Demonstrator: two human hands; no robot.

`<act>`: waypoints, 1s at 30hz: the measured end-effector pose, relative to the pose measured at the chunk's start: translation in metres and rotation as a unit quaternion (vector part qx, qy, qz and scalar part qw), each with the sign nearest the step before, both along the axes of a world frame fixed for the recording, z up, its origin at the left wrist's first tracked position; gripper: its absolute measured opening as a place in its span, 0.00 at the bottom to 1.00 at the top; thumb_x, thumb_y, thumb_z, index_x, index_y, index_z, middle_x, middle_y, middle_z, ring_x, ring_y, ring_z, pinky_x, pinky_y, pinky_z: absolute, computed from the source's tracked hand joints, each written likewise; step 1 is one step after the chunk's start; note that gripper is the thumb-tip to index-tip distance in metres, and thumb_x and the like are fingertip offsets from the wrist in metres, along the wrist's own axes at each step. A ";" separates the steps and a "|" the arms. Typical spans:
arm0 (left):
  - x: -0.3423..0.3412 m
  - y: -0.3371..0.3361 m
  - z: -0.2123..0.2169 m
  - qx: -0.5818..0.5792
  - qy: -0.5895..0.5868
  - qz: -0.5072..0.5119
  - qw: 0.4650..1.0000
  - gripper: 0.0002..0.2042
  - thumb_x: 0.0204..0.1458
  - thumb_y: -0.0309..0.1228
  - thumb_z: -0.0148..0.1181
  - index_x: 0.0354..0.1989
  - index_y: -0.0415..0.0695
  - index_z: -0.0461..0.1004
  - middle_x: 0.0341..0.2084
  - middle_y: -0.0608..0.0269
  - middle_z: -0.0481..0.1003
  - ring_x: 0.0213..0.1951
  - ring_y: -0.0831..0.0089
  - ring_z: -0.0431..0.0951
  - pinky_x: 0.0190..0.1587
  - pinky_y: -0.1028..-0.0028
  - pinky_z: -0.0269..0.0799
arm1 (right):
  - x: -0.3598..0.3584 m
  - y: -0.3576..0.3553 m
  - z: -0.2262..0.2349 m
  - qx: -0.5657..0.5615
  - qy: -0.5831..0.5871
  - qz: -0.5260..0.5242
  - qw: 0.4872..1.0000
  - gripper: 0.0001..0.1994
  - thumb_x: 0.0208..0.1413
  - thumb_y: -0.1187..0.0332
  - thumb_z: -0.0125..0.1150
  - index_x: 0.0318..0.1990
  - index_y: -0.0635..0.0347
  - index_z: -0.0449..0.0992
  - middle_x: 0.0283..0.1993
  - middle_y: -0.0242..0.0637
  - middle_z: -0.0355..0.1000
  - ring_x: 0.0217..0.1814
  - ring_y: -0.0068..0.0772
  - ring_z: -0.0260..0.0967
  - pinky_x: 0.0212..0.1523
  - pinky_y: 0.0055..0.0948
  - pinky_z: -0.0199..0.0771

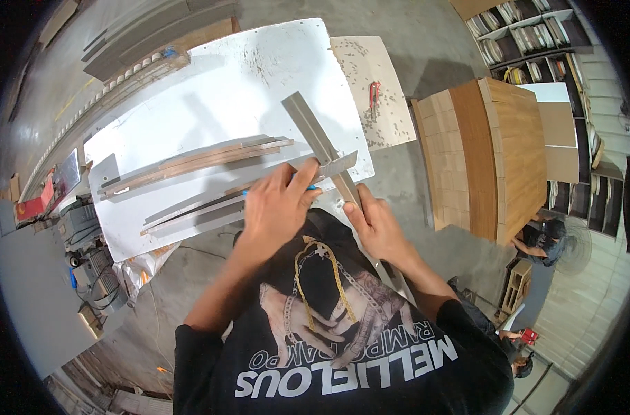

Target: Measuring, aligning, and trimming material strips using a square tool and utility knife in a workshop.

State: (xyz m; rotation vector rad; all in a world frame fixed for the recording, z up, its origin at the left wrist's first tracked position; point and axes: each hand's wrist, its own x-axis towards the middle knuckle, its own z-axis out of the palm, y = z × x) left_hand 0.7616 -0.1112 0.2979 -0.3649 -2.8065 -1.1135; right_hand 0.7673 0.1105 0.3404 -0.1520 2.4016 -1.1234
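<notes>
As both hands (280, 207) press, grey strips (322, 145) crossed

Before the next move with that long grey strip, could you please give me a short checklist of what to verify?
1. Left hand pressing on the crossing strip: ok.
2. Right hand gripping the long grey strip: ok.
3. Long strip lies across the other one at the edge of the white table: ok.
4. Blue tool under the left fingers: cannot tell, mostly hidden.
5. Spare strips lie apart from the crossing: ok.
6. Near end of the long strip runs off the table, unsupported: not ok.
</notes>
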 end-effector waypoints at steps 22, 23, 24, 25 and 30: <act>-0.024 -0.057 0.031 -0.228 0.198 -0.145 0.942 0.23 0.51 0.44 0.69 0.56 0.53 0.79 0.29 0.65 0.70 0.32 0.68 0.76 0.39 0.70 0.74 | -0.006 0.005 0.002 0.046 0.006 0.102 0.994 0.26 0.71 0.56 0.52 0.50 0.84 0.67 0.22 0.66 0.71 0.30 0.72 0.75 0.33 0.58 0.72; -0.022 -0.056 0.031 -0.232 0.203 -0.147 0.940 0.23 0.52 0.44 0.68 0.56 0.52 0.79 0.29 0.65 0.70 0.32 0.68 0.77 0.39 0.69 0.74 | -0.007 0.005 0.002 0.055 -0.002 0.107 0.993 0.26 0.71 0.56 0.53 0.49 0.83 0.67 0.22 0.66 0.71 0.30 0.72 0.75 0.33 0.59 0.72; -0.021 -0.056 0.030 -0.232 0.203 -0.148 0.940 0.23 0.52 0.44 0.68 0.56 0.52 0.79 0.29 0.65 0.70 0.32 0.68 0.77 0.39 0.69 0.74 | -0.007 0.006 0.000 0.055 -0.002 0.106 0.993 0.26 0.71 0.56 0.53 0.49 0.83 0.67 0.22 0.66 0.71 0.30 0.72 0.75 0.33 0.59 0.72; -0.019 -0.055 0.029 -0.231 0.187 -0.140 0.945 0.23 0.52 0.44 0.68 0.56 0.52 0.78 0.29 0.64 0.70 0.32 0.68 0.77 0.39 0.68 0.75 | -0.007 0.007 -0.003 0.057 0.001 0.106 0.993 0.26 0.70 0.56 0.53 0.48 0.82 0.67 0.22 0.66 0.71 0.30 0.72 0.75 0.32 0.59 0.72; -0.002 -0.037 0.012 -0.080 0.069 -0.061 0.993 0.21 0.54 0.40 0.69 0.54 0.45 0.77 0.31 0.57 0.74 0.32 0.57 0.78 0.35 0.60 0.74 | -0.012 0.002 0.001 0.051 0.035 0.109 0.992 0.25 0.70 0.57 0.55 0.48 0.81 0.67 0.22 0.65 0.71 0.29 0.72 0.75 0.31 0.59 0.72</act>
